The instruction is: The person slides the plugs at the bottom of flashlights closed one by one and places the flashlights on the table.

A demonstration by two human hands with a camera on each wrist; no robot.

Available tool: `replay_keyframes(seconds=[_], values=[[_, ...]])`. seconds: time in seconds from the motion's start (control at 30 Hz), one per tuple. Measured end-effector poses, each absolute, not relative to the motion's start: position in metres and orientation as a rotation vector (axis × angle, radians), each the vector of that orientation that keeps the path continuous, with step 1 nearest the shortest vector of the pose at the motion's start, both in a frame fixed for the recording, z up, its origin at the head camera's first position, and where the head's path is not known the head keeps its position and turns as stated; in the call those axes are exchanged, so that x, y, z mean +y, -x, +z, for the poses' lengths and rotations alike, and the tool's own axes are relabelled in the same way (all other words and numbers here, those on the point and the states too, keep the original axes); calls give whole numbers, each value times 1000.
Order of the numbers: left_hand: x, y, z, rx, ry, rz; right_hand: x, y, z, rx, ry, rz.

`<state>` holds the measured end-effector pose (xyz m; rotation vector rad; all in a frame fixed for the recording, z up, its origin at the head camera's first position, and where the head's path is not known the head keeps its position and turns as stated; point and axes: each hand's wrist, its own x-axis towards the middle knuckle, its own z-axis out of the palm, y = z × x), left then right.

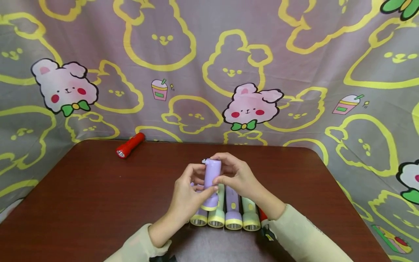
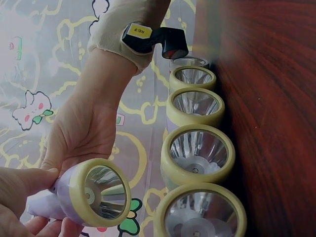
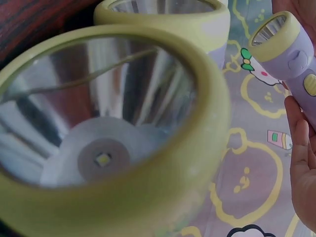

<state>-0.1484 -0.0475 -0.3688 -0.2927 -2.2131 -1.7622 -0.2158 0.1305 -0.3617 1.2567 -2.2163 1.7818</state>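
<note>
A purple flashlight (image 1: 213,173) with a yellow rim is held in both hands above the row on the table, its lens end pointing down. My left hand (image 1: 188,191) grips it from the left, the thumb across its lower body. From the right, my right hand (image 1: 240,178) pinches the upper part with fingers and thumb. A small metallic piece (image 1: 204,161) sticks out near the top end. In the left wrist view the lens of this flashlight (image 2: 101,195) shows clearly; in the right wrist view its yellow switch (image 3: 310,85) is visible.
Below the hands, purple and green flashlights (image 1: 233,211) lie side by side, lenses toward me. A red flashlight (image 1: 263,215) at the row's right end is partly covered by the right sleeve. Another red flashlight (image 1: 131,145) lies at the table's back left, near the patterned curtain (image 1: 196,80).
</note>
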Motion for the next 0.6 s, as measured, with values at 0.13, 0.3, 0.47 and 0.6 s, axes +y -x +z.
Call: replay_keyframes(seconds=[0.13, 0.3, 0.47, 0.6], values=[[-49, 148, -369, -2214, 296, -1755, 129, 215, -362, -2195, -1239, 1791], [-50, 147, -368, -2195, 308, -1756, 128, 212, -360, -2204, -1190, 1805], [-52, 145, -368, -2207, 305, -1743, 126, 209, -361, -2197, -1187, 1799], [-53, 145, -367, -2200, 318, -1732, 125, 209, -360, -2168, -1193, 1797]])
